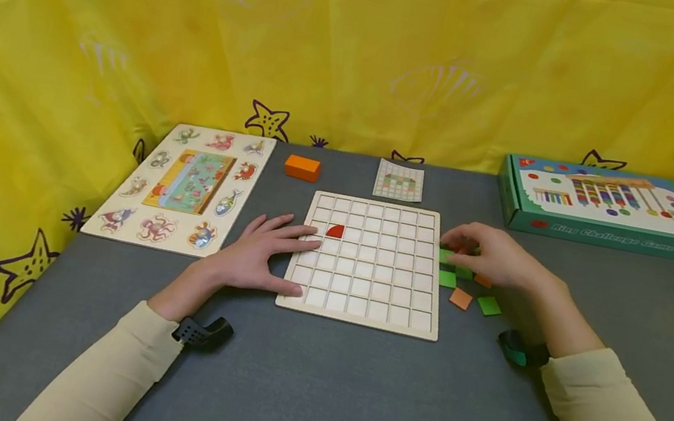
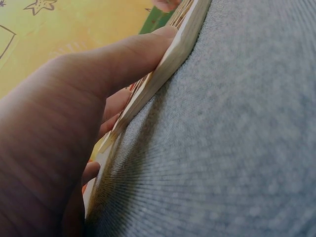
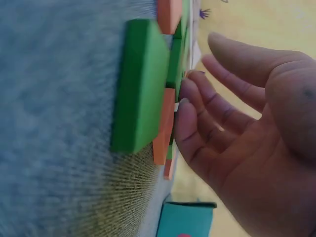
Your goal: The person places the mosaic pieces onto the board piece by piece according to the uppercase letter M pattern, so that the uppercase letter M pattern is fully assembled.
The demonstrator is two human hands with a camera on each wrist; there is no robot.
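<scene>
A wooden grid board (image 1: 364,273) lies flat in front of me, with one red quarter-circle piece (image 1: 335,231) in a cell near its upper left. Spread over the board's left edge, my left hand (image 1: 264,254) rests its fingertips and thumb on the rim. My right hand (image 1: 494,256) is over a loose group of tiles just right of the board, fingers bent down toward them and thumb held apart. Green tiles (image 1: 489,307) and orange tiles (image 1: 460,298) show around it; others are partly hidden beneath. A thick green tile (image 3: 140,89) stands out in the right wrist view.
Behind the board are an orange block (image 1: 302,168) and a small pattern card (image 1: 399,181). A sea-animal picture board (image 1: 126,218) lies at the left. At the back right is a green Ring Challenge Game box (image 1: 617,211). A yellow cloth (image 1: 364,57) hangs behind the table.
</scene>
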